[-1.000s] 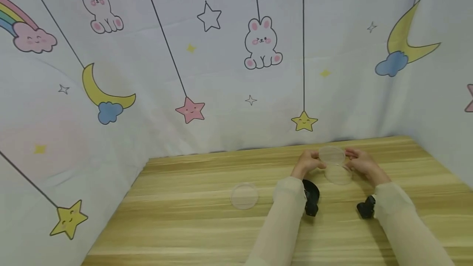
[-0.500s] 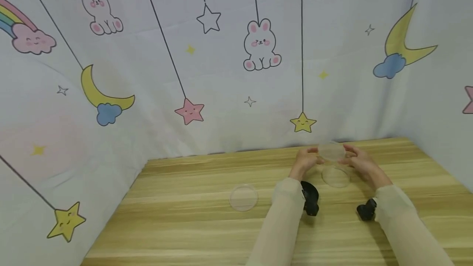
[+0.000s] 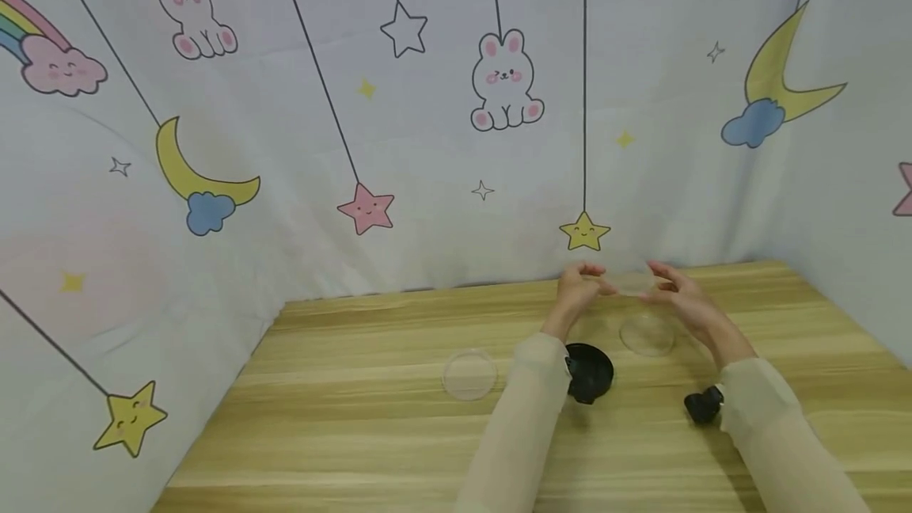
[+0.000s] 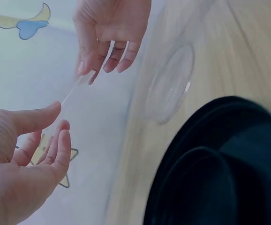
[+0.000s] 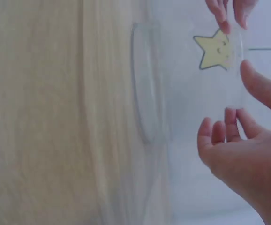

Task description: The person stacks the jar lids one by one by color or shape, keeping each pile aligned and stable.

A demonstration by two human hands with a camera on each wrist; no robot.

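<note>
Disc (image 3: 632, 283), thin and see-through, is being held up at two opposite edges.
The left hand (image 3: 574, 290) is pinching one side and the right hand (image 3: 685, 299) is pinching the other, near the far edge of the wooden table (image 3: 342, 442). A shallow clear dish (image 3: 647, 336) is lying on it beneath them, while a second clear round (image 3: 470, 375) is lying well apart, to the left. A black piece (image 3: 593, 373) is showing beside the left sleeve (image 3: 518, 422).

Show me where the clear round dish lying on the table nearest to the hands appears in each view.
Head: dish right of centre, lower half.
Left wrist: dish right of centre, mostly upper half.
Right wrist: dish just above centre.
Shared landmark: yellow star, above left of the dish in head view.
</note>
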